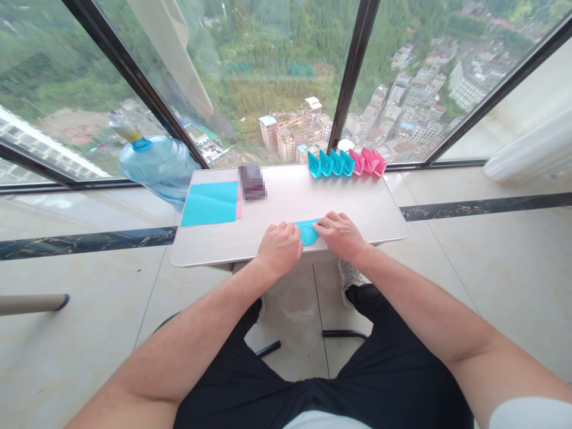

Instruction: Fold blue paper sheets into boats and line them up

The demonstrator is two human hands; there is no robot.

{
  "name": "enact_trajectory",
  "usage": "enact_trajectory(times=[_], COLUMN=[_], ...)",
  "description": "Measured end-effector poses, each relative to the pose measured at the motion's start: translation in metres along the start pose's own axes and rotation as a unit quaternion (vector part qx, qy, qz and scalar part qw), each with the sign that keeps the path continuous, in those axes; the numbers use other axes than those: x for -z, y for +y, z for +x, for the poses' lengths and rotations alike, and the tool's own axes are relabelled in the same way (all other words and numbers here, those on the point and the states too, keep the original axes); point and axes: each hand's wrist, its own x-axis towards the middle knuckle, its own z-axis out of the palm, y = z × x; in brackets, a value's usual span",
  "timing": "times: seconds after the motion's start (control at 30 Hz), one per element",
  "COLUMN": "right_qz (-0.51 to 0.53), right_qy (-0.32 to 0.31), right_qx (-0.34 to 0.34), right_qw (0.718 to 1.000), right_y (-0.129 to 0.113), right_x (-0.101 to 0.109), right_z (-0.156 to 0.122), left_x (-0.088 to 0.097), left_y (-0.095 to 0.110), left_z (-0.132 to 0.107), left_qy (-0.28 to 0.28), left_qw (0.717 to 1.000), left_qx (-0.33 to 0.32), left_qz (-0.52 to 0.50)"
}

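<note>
A small folded piece of blue paper lies near the front edge of a little white table. My left hand is curled on its left end, fingers pressed down on it. My right hand rests on its right end, fingers closed against the paper. Only the middle of the piece shows between the two hands.
A stack of blue and pink paper sheets lies at the table's left. Folded blue pieces and pink pieces stand in a row at the back. A blurred dark object sits behind. A water jug leans by the window.
</note>
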Motion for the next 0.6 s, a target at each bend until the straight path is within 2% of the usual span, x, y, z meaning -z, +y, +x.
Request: enact_trajectory(times=[0.17,0.3,0.6], right_qz=[-0.001,0.000,0.003], right_qy=[-0.024,-0.035,-0.018], right_qx=[-0.035,-0.069,-0.114], right_qw=[0.999,0.997,0.993], right_y=[-0.009,-0.013,-0.022], right_x=[0.002,0.002,-0.003], right_z=[-0.007,-0.010,-0.017], left_x=[-0.002,-0.004,-0.007], left_y=[0.016,0.018,0.026], left_z=[-0.005,-0.006,-0.012], left_qy=[0.003,-0.019,-0.037], left_qw=[0.999,0.997,0.995], left_qx=[0.044,0.058,0.087], left_qz=[-0.028,-0.037,-0.026])
